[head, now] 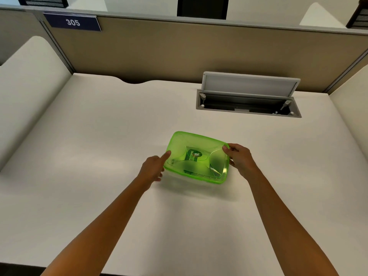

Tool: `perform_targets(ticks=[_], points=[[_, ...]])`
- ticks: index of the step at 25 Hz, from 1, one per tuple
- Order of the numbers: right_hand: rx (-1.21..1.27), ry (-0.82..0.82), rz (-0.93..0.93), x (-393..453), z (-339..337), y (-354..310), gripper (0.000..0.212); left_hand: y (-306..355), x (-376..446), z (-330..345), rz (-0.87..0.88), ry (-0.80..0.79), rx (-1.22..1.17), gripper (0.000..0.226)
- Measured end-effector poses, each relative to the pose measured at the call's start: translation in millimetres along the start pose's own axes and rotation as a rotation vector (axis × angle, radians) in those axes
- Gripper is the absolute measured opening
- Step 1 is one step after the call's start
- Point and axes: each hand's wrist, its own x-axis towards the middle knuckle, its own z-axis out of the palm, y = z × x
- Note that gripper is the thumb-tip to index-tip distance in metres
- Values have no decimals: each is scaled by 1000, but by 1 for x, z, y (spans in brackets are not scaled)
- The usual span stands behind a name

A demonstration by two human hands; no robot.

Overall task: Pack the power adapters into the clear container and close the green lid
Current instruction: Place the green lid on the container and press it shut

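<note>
Green lid [196, 156] sits on the clear container [207, 181], mid-worktop [99, 136], just ahead of both hands. Container body mostly hidden under the lid; dark shapes show through at the near edge — probably the power adapters, can't confirm.

Left hand [153, 168] at the lid's 9 o'clock: index finger extended onto the rim, other fingers loose, grip apart, nothing clamped. Looks like a press to seat that side.

Right hand [240, 159] at 3 o'clock: thumb on top, fingers wrapped over the edge, grip clamped on the lid corner — likely bracing the box or snapping the rim down.

Writing: lid sticker [194, 155] reads "M4"-ish, rest too blurred. Partition sign [72, 22] at 11 o'clock reads "305". Cable hatch [249, 94] open at 1 o'clock.
</note>
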Motion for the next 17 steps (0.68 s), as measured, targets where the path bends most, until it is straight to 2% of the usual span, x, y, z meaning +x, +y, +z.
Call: perform_targets(ticks=[2,5,7,11,13,17], points=[[24,-46,24,0,0,-4,28,17,10,17,101,159,112,59],[38,-88,53,-1,0,-10,26,45,31,30,167,250,250,55],[47,-98,75,0,0,-11,25,54,44,33,184,257,203,56],[88,-115,162,1,2,-9,12,51,55,35,225,202,-52,57],[114,-88,207,3,7,-7,6,48,56,34,236,201,-67,57],[65,99,137,11,19,4,36,49,56,34,255,213,-51,58]])
